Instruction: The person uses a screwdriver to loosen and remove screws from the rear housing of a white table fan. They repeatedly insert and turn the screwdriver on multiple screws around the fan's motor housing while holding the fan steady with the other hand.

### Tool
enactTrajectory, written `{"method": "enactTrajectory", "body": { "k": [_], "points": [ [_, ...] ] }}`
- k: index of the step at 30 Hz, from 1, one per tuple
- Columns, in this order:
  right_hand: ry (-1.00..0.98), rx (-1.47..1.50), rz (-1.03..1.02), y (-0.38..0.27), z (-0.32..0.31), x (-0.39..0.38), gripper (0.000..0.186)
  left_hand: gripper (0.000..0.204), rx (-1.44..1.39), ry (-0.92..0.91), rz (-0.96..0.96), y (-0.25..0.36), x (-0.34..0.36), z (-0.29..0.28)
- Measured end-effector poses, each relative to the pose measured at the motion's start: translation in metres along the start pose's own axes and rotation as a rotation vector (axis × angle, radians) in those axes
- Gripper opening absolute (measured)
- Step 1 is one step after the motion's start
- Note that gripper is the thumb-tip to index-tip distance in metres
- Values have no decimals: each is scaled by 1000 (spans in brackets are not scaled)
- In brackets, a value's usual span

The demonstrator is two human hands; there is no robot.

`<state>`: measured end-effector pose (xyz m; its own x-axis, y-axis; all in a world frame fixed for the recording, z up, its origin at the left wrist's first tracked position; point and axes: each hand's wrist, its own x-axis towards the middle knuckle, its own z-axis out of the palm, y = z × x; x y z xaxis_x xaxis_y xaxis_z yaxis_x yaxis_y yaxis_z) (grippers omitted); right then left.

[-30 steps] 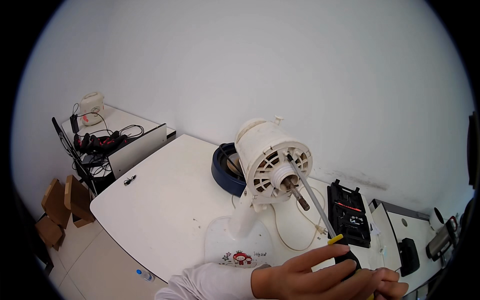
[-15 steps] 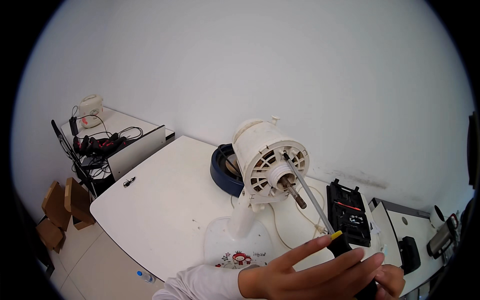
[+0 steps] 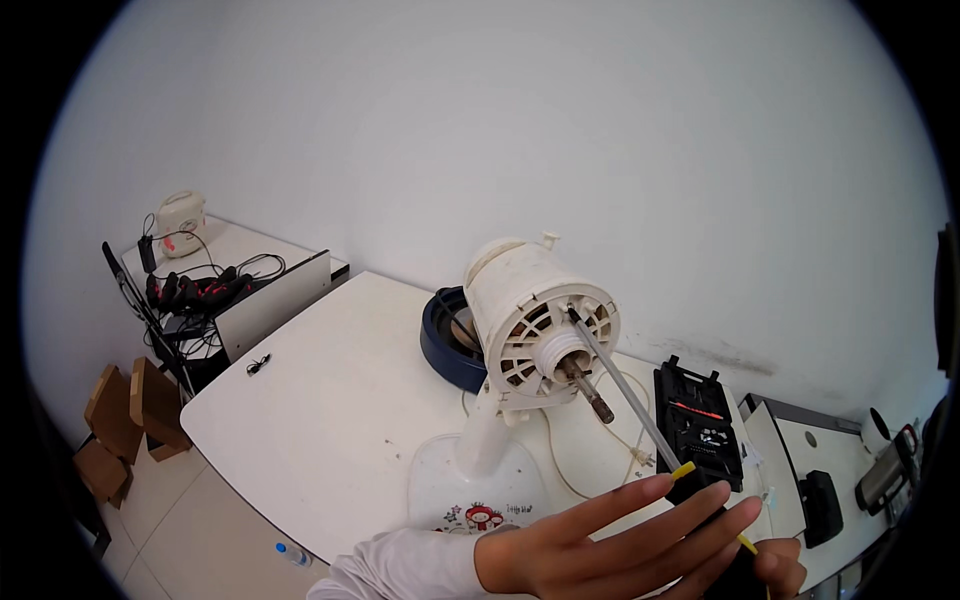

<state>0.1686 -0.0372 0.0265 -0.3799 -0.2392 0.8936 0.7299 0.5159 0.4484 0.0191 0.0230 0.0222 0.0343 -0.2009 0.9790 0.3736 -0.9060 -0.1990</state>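
Observation:
A white fan motor housing [image 3: 512, 283] stands tilted on a pedestal with a white base [image 3: 432, 492]. From the middle of its round vented front sticks out a worn metal shaft [image 3: 592, 393]. A long screwdriver [image 3: 630, 400], with a black and yellow handle, slants up so that its tip meets the upper part of that front. Any screw there is too small to make out. My left hand [image 3: 595, 545] lies along the handle with long, slightly bent fingers; its thumb is hidden. Behind it, fingers of my right hand [image 3: 780, 566] curl at the handle's lower end, mostly covered.
Behind the housing sits a dark blue ring-shaped part [image 3: 445, 355] on the white table [image 3: 320, 400]. A black tool case [image 3: 700, 420] lies open at right, near a pale cord [image 3: 553, 455]. A small black clip-like item [image 3: 258, 365] rests at left. Cardboard boxes [image 3: 155, 400] stand on the floor.
The screwdriver handle has turned a little, and a second yellow patch now shows lower on it. My fingers have shifted slightly along it. The fan housing has stayed in place.

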Motion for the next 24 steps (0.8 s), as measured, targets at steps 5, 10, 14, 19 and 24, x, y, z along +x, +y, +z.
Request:
{"method": "enactTrajectory", "body": {
  "k": [5,10,14,19,24],
  "points": [
    [-44,-185,123,-5,-6,-4,62,28,-21,-91,-160,8,2,2],
    [91,-114,252,2,-3,-10,37,21,9,89,-67,19,-11,15],
    [148,-55,313,-4,7,-5,38,17,24,261,-48,18,-2,26],
    [102,54,330,-10,7,-2,52,19,-13,232,48,6,1,17],
    [324,-73,235,-10,30,6,64,20,3,188,79,1,12,14]
  ]
}}
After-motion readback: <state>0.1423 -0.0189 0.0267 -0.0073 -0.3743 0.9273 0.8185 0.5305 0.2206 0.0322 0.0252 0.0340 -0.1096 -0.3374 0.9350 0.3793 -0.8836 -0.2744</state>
